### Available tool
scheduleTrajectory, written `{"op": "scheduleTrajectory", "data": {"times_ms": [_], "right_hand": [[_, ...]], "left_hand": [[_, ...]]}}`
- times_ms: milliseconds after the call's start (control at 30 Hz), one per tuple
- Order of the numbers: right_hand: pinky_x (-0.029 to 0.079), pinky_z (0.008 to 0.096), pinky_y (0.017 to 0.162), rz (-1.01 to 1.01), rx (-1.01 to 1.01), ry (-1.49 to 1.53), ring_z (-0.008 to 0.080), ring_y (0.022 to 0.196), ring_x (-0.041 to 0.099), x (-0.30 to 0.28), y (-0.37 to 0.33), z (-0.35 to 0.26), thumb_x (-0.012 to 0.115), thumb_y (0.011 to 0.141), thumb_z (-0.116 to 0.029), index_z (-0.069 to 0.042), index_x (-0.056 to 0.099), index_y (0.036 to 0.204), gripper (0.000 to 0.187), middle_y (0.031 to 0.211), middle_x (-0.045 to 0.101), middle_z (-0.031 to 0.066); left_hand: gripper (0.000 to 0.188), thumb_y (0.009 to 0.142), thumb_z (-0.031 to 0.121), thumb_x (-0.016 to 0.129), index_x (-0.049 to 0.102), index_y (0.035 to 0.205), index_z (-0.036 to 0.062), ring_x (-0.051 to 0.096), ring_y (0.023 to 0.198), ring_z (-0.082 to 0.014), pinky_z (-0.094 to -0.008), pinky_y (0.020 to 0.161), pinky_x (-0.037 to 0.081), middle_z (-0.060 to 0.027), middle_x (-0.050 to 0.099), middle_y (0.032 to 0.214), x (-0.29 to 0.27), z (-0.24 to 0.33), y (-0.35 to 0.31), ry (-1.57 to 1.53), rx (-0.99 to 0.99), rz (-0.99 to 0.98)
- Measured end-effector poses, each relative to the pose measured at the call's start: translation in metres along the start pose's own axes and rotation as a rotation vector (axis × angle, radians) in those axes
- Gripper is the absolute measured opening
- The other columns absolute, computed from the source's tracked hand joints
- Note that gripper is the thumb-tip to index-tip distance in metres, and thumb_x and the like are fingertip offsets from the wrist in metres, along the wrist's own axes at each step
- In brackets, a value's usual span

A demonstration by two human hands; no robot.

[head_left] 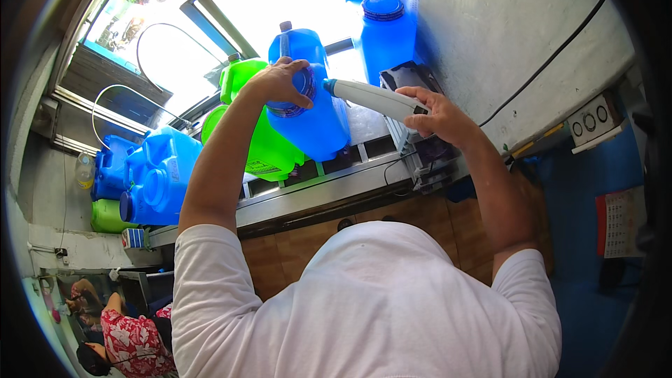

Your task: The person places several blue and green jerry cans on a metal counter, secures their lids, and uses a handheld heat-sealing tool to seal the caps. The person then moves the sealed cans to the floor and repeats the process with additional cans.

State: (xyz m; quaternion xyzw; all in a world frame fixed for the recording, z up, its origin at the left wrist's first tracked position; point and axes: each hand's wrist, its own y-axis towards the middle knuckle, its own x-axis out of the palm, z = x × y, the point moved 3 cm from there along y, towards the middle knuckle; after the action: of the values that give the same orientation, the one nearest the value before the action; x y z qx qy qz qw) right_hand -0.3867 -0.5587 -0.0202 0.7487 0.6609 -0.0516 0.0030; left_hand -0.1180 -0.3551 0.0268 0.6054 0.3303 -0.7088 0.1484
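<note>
The counter (301, 201) runs along the window, its metal front edge towards the person and its right end near the wall. Of the things on it, the middle blue jug (318, 136) is the one in hand: it is near the front edge, between the middle and the right end, with its wide cap (302, 87) on. A bright green jug (273, 143) is just to its left, partly hidden by the left forearm. Another blue jug (388, 45) stands by the counter's far right corner, close to the wall, and a light blue jug (168, 175) is towards the left end. The left hand (283, 86) lies over the cap of the middle jug, fingers and thumb spread across it; whether they grip cannot be told. The right hand (435, 115) has its fingers and thumb closed on the rear of a white handheld tool (374, 98), which points left above the counter. The tool's small blue tip (330, 86) is right by the middle jug's side; contact cannot be told.
</note>
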Motion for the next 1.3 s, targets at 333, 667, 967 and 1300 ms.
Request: {"op": "scheduleTrajectory", "data": {"times_ms": [333,667,967,1300], "right_hand": [[0.047,0.0215,0.058,-0.003,-0.022,0.059,0.0070,0.068,0.053,0.000,-0.003,0.007,0.073,0.079,-0.020,-0.003,0.052,0.136,0.063,0.094,0.060,0.0067],[0.046,0.0216,0.056,0.029,-0.022,0.086,0.0062,0.063,0.051,-0.007,0.005,0.013,0.073,0.081,-0.021,-0.002,0.051,0.137,0.063,0.090,0.060,0.0037],[0.046,0.0212,0.056,-0.011,-0.029,0.083,0.0063,0.063,0.052,-0.008,0.015,0.008,0.074,0.081,-0.023,-0.002,0.050,0.138,0.065,0.090,0.061,0.0036],[0.048,0.0223,0.058,0.012,-0.019,0.029,0.0079,0.068,0.055,-0.007,0.023,-0.005,0.075,0.081,-0.025,-0.002,0.051,0.138,0.067,0.096,0.063,0.0071]], "left_hand": [[0.107,0.060,0.056,0.085,0.038,0.150,0.0243,0.036,0.140,-0.0379,-0.0475,0.113,0.037,-0.0149,0.029,0.157,0.003,-0.005,0.000,-0.026,0.044,0.012],[0.118,0.057,0.062,0.085,0.033,0.152,0.0143,0.034,0.141,-0.0394,-0.0493,0.114,0.034,-0.0201,0.028,0.156,0.014,-0.027,-0.017,-0.225,0.073,0.363],[0.150,0.054,0.052,0.093,-0.008,0.154,0.0046,0.041,0.136,-0.0372,-0.0444,0.113,0.035,-0.0266,0.037,0.148,0.113,-0.018,-0.043,-0.833,-0.143,0.987],[0.147,0.056,0.046,0.094,-0.007,0.153,0.0036,0.043,0.134,-0.0403,-0.0447,0.112,0.035,-0.0276,0.040,0.145,0.118,-0.012,-0.036,-0.797,-0.212,1.062]]}}
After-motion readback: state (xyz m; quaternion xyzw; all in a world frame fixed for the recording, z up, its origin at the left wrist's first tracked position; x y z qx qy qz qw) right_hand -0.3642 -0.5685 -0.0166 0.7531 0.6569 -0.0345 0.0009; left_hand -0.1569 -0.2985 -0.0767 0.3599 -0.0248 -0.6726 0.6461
